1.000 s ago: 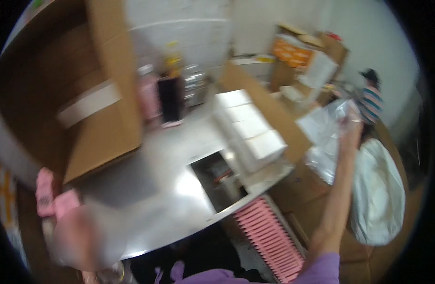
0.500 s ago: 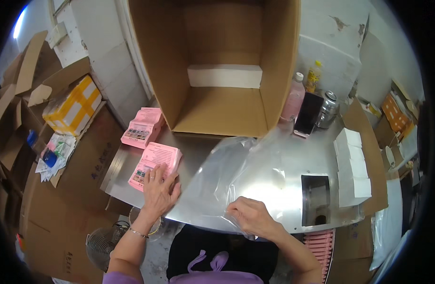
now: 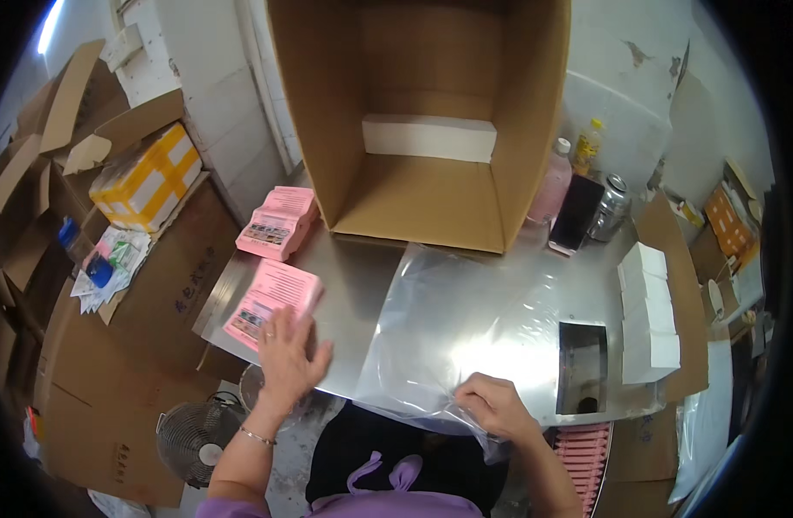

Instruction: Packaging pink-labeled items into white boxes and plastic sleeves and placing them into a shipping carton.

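My left hand (image 3: pixel 291 356) lies with fingers spread at the near edge of a stack of pink printed leaflets (image 3: pixel 280 289). The fingertips overlap the top leaflet. Just behind it stands another pink leaflet stack (image 3: pixel 278 223). At the table's front edge my right hand (image 3: pixel 493 404) is closed, pinching the edge of a clear plastic bag (image 3: pixel 431 332). The bag lies spread over the steel tabletop, and part of it hangs over the front edge.
A large open cardboard box (image 3: pixel 414 203) stands at the back with a white box (image 3: pixel 429 138) inside. White boxes (image 3: pixel 649 315) line the right side, near a rectangular table opening (image 3: pixel 582 367). A phone (image 3: pixel 578 211), bottle (image 3: pixel 552 183) and can (image 3: pixel 611 205) stand behind. A fan (image 3: pixel 193 445) sits below left.
The view has shifted slightly. My right hand has drawn the bag's edge to the right, and the bag lies flatter and wider. My left hand has slid back a little on the leaflets.
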`<move>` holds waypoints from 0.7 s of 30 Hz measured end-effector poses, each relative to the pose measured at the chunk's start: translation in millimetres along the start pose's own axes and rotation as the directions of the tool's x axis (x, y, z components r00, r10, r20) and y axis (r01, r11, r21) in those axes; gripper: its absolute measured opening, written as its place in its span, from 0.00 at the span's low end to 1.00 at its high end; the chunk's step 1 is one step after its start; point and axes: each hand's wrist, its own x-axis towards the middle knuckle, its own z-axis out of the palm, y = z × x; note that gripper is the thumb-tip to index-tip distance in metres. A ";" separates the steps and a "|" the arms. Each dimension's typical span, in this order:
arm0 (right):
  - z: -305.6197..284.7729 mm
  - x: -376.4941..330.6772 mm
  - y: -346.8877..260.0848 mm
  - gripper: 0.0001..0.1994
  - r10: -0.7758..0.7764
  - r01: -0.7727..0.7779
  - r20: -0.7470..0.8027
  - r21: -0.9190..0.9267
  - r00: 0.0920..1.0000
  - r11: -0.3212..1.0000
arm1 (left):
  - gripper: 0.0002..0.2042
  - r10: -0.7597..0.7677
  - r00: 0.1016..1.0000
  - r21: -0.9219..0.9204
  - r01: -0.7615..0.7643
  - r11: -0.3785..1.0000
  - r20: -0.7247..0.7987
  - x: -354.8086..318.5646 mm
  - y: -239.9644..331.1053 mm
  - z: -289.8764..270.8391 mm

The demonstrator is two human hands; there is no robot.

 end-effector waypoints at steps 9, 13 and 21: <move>-4.8 5.5 23.2 0.10 -0.195 0.231 0.149 -0.285 0.969 0.930 | 0.27 0.126 0.991 -0.589 -0.078 0.804 0.041 32.8 64.5 -1.2; -18.1 3.5 17.9 0.24 -0.137 0.021 -0.146 -0.605 0.980 0.796 | 0.34 0.465 0.858 -0.513 -0.305 0.803 0.217 40.3 91.7 17.5; -31.2 3.7 73.0 0.36 -0.034 -0.063 -0.101 -0.811 0.994 0.582 | 0.39 0.466 0.825 -0.216 -0.415 0.884 0.319 32.4 69.5 43.3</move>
